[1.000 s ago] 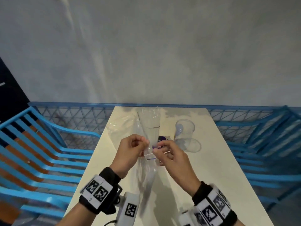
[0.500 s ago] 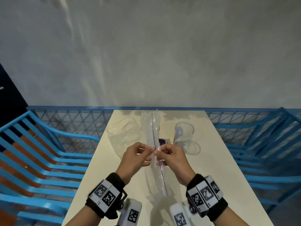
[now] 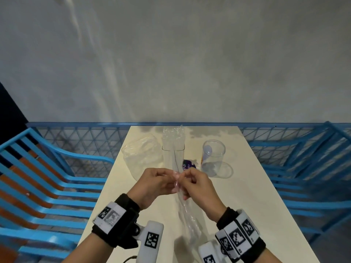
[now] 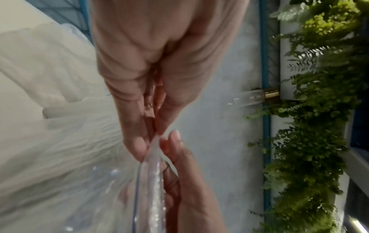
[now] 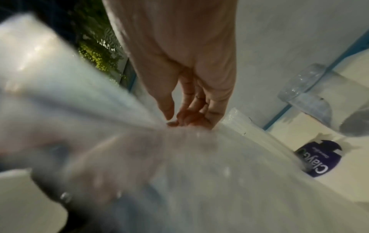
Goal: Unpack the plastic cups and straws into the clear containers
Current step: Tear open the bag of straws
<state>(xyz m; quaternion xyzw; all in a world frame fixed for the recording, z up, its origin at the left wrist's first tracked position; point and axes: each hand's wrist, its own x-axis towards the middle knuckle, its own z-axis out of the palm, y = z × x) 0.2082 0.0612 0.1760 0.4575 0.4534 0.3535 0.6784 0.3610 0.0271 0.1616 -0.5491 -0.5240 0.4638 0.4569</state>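
A long, narrow clear plastic packet (image 3: pixel 187 215) hangs from my two hands above the cream table (image 3: pixel 237 205); what is inside it is hard to make out. My left hand (image 3: pixel 170 180) and right hand (image 3: pixel 183 179) meet over the table's middle, and each pinches the packet's upper edge. In the left wrist view the left hand (image 4: pixel 151 137) pinches the packet (image 4: pixel 149 189) between thumb and fingers, with the right hand's fingers (image 4: pixel 175 151) just beneath. Seen from the right wrist, the right hand (image 5: pixel 179 119) grips the blurred plastic (image 5: pixel 179 157). A tall clear container (image 3: pixel 172 147) stands behind the hands.
A round clear cup-shaped container (image 3: pixel 213 156) stands at the right rear of the table. A crumpled clear bag (image 3: pixel 142 158) lies at the left rear. A purple label (image 3: pixel 188 165) lies between them. Blue metal benches (image 3: pixel 47 177) flank the narrow table, and a grey wall is behind.
My hands have drawn close together until their fingertips meet on the packet's edge. The packet, spread wider a second ago, now hangs flat and narrow below them.
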